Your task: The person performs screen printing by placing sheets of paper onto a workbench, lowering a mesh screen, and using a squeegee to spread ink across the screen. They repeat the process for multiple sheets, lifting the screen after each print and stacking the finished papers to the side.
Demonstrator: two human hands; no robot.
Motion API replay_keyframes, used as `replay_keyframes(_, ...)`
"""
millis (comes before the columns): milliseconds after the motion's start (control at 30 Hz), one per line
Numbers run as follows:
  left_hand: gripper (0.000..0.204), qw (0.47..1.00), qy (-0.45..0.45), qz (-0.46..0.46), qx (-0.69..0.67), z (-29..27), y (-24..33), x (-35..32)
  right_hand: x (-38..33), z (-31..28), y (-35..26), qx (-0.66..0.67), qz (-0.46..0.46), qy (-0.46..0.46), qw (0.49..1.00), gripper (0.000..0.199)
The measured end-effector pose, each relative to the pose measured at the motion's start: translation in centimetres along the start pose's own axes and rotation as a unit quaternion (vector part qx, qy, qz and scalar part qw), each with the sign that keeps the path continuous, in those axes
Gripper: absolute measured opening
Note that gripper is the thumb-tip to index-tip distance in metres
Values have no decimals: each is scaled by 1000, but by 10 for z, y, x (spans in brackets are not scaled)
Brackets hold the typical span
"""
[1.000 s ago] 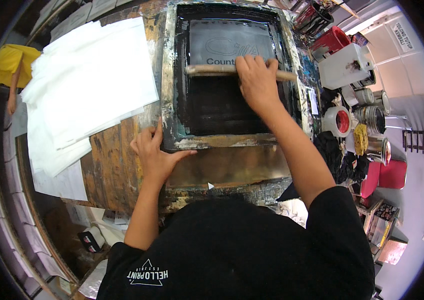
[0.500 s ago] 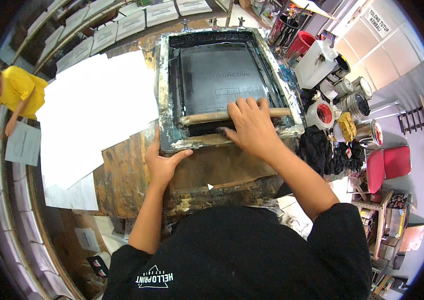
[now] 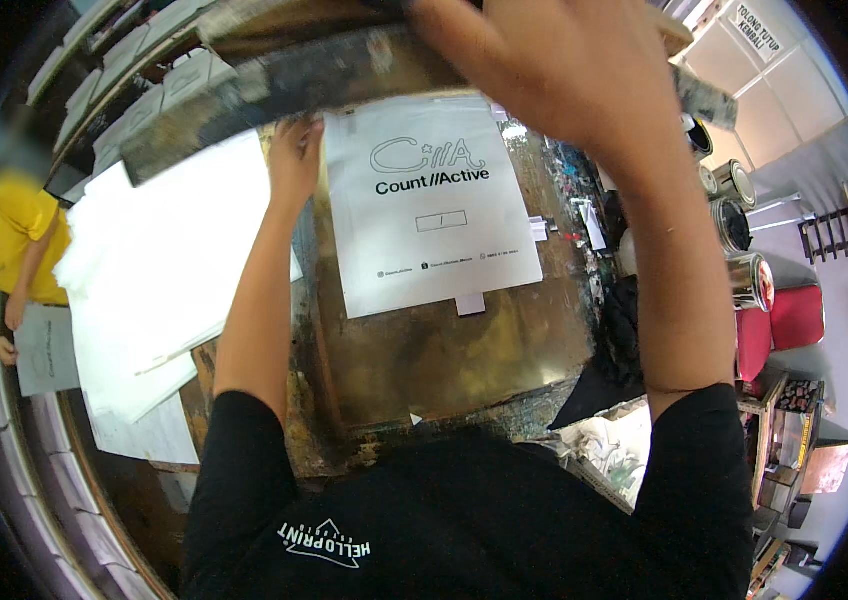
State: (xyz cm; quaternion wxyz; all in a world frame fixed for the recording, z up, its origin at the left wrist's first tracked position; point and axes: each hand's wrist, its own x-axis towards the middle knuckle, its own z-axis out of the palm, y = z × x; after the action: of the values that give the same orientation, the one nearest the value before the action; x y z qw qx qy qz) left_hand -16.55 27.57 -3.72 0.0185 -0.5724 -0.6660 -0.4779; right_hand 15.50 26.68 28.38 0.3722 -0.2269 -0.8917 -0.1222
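A white sheet (image 3: 434,250) with fresh black print lies on the brown board (image 3: 444,365) in front of me. My left hand (image 3: 294,155) is at its far left corner, fingers curled at the edge. Across the top of the view, the screen-printing frame (image 3: 274,92) is tilted up off the board, its near edge toward me. My right hand (image 3: 564,70) is raised against that edge, partly cut off by the view's top. Beyond it shows the wooden end of the squeegee (image 3: 676,30). The fingers seem closed around the squeegee, though most are hidden.
A stack of blank white sheets (image 3: 164,270) lies on the left. Paint cans (image 3: 749,280) and black cloth (image 3: 614,340) are at the right, near a red chair (image 3: 797,317). A person in yellow (image 3: 24,245) holds a printed sheet (image 3: 47,348) beside the racks.
The frame has swung up from the board, uncovering the printed sheet. My right hand has risen with it. My left hand has moved from the frame's near corner to the sheet's far left corner.
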Motion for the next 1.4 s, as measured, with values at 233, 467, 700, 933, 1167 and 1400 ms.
replay_keyframes(233,27,981,33,118,150,53,-26,22,15,-4,12,29,4,-13,999,58)
replay_keyframes(467,28,976,60,-174,116,-100,20,-68,15,-6,4,18,35,-30,999,51)
replay_keyframes(700,30,911,314,-244,111,-274,-25,-250,-6,-3,-22,-19,60,-22,998,39)
replay_keyframes(933,20,803,340,-278,402,-371,9,-245,-30,14,5,-54,-8,3,998,48)
replay_keyframes(1167,25,982,-5,-73,177,-147,70,-182,-32,12,4,-44,-1,-12,999,47)
replay_keyframes(1400,25,967,-35,-179,178,-116,53,-162,-7,-7,-18,-2,3,-46,999,50)
